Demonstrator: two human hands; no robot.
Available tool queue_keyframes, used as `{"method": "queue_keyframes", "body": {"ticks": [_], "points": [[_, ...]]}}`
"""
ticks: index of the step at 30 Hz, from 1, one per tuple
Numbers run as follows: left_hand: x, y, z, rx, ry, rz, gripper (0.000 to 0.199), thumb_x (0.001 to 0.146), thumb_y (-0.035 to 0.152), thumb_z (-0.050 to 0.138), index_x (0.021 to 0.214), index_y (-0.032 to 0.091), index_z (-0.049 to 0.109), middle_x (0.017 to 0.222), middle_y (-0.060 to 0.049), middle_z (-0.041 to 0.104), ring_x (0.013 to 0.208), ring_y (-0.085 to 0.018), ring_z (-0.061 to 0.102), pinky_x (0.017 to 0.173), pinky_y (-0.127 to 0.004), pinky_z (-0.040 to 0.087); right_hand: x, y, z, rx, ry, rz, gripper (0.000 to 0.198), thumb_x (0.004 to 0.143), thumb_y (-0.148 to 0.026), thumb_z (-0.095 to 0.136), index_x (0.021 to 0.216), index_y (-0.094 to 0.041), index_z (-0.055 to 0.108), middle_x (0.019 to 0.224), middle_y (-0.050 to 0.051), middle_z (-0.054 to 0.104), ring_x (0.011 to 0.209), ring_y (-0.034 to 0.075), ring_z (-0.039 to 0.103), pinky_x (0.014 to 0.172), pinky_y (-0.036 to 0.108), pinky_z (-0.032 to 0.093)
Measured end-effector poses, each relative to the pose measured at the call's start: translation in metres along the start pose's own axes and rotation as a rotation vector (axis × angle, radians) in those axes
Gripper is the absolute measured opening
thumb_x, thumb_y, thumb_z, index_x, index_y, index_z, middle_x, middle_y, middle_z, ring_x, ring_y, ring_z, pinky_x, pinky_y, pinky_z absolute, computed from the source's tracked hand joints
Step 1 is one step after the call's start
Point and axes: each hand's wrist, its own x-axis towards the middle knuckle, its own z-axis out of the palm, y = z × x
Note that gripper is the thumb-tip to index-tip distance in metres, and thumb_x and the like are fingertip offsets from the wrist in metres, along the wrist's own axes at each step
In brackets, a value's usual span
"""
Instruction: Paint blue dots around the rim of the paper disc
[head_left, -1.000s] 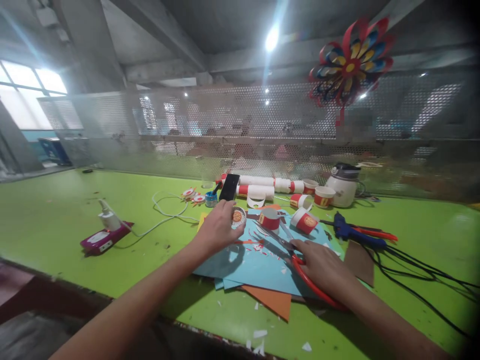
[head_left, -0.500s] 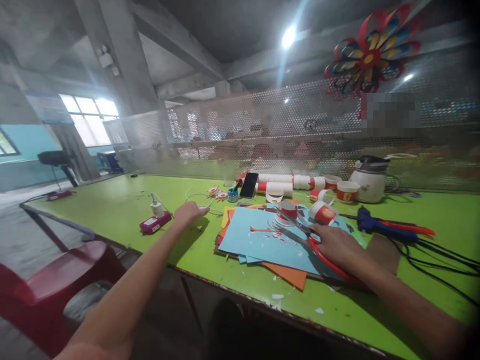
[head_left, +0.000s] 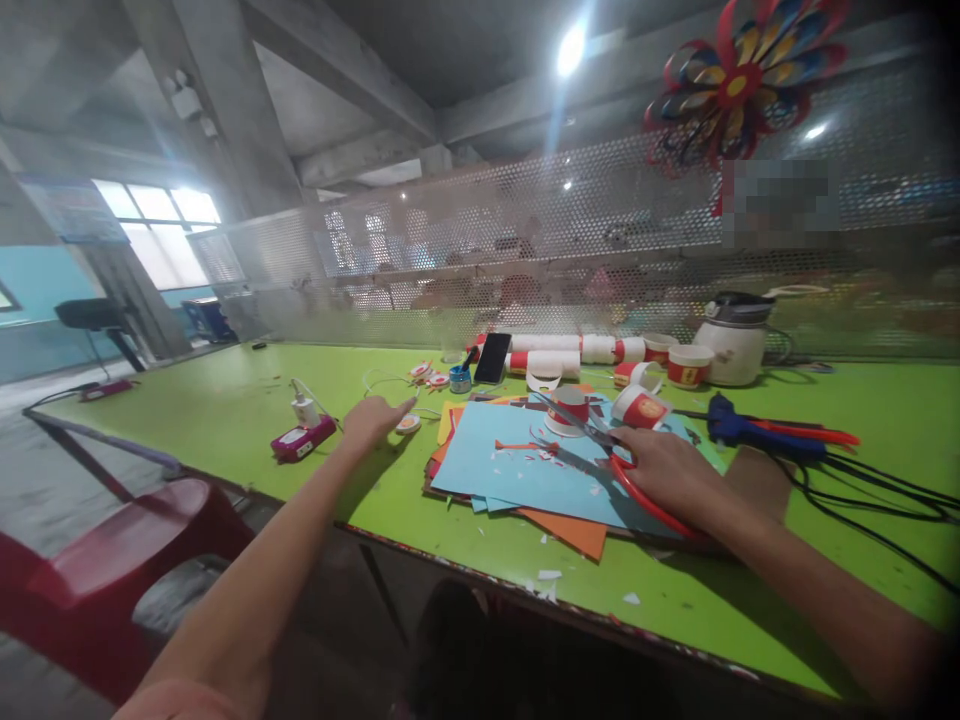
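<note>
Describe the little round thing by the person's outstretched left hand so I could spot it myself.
Start at the stack of blue paper on the green table. Just off its left corner, at the left hand's fingers, lies a small disc. It lies flat and alone, unlike the upright red-and-white cups behind the paper.

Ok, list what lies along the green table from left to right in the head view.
Pink power strip → left hand → blue paper sheets → right hand on the red-handled scissors → blue glue gun → black cables.
</note>
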Motion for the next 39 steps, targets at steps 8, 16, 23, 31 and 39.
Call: {"method": "queue_keyframes", "body": {"ticks": [8, 16, 23, 31, 39], "points": [[0.015, 0.039, -0.046, -0.324, 0.337, 0.177, 0.035, 0.096, 0.035, 0.062, 0.125, 0.016, 0.059, 0.126, -0.01, 0.061, 0.108, -0.026, 0.064, 0.09, -0.046, 0.056, -0.008, -0.012, -0.013, 0.214, 0.494, 0.045, 0.028, 0.085, -0.036, 0.062, 0.106, -0.02, 0.072, 0.099, 0.011, 0.076, 0.088, 0.027, 0.069, 0.073, 0.034, 0.05], [-0.001, 0.145, 0.025, -0.463, 0.004, 0.622, 0.03, 0.097, 0.035, 0.061, 0.12, 0.016, 0.062, 0.122, -0.008, 0.064, 0.102, -0.024, 0.066, 0.086, -0.043, 0.057, -0.005, 0.004, -0.02, 0.515, 0.927, 0.063, 0.044, 0.099, -0.052, 0.042, 0.118, -0.017, 0.061, 0.071, 0.002, 0.065, 0.065, 0.019, 0.065, 0.065, 0.034, 0.055], [-0.013, 0.141, 0.057, -0.291, -0.043, 0.79, 0.028, 0.097, 0.034, 0.061, 0.118, 0.016, 0.062, 0.116, -0.009, 0.066, 0.098, -0.021, 0.066, 0.085, -0.042, 0.058, -0.001, 0.014, -0.025, 0.756, 0.921, 0.073, 0.046, 0.099, -0.056, 0.044, 0.117, -0.017, 0.062, 0.068, 0.0, 0.064, 0.058, 0.016, 0.063, 0.054, 0.028, 0.056], [-0.008, 0.133, 0.056, -0.163, -0.1, 0.81, 0.024, 0.097, 0.033, 0.061, 0.112, 0.015, 0.064, 0.111, -0.007, 0.067, 0.096, -0.021, 0.067, 0.085, -0.041, 0.057, -0.003, 0.005, -0.026, 0.784, 0.862, 0.107, 0.038, 0.096, -0.051, 0.054, 0.11, -0.019, 0.067, 0.066, -0.002, 0.061, 0.058, 0.015, 0.059, 0.056, 0.028, 0.052], [-0.006, 0.13, 0.057, -0.155, -0.146, 0.835, 0.025, 0.097, 0.033, 0.06, 0.115, 0.016, 0.064, 0.116, -0.008, 0.066, 0.099, -0.022, 0.066, 0.087, -0.042, 0.057, -0.001, 0.006, -0.023, 0.693, 0.84, 0.093, 0.025, 0.094, -0.036, 0.057, 0.11, -0.02, 0.068, 0.061, -0.005, 0.054, 0.054, 0.014, 0.052, 0.053, 0.029, 0.045]]}}
